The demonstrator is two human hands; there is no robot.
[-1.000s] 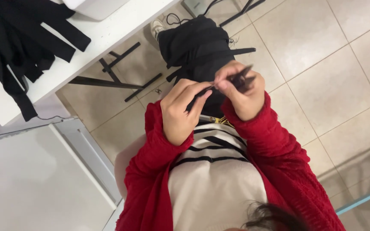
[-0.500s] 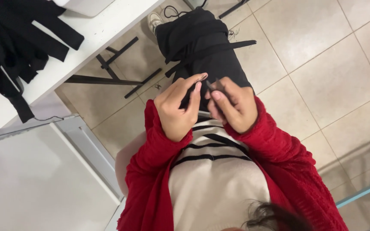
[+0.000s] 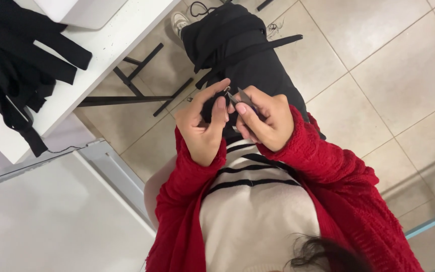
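My left hand (image 3: 202, 128) pinches a small piece of black fabric strap (image 3: 208, 108) in front of my chest. My right hand (image 3: 267, 123) is closed around a small pair of grey metal thread snips (image 3: 238, 97), whose blades point at the strap just beside my left thumb. The two hands touch at the fingertips. I wear a red knitted cardigan over a white top with black stripes. More black fabric and straps (image 3: 237, 45) lie across my lap below the hands; the part of the strap inside my left fingers is hidden.
A white table (image 3: 101, 50) stands at the upper left with a heap of black straps (image 3: 16, 70) on it and a white machine (image 3: 81, 10) at its edge. Black table legs (image 3: 137, 90) cross the beige tiled floor (image 3: 378, 75). A grey surface (image 3: 51, 211) fills the lower left.
My hands have drawn closer together and nearer my chest. The snips, earlier held out to the right, now point at the strap in my left fingers.
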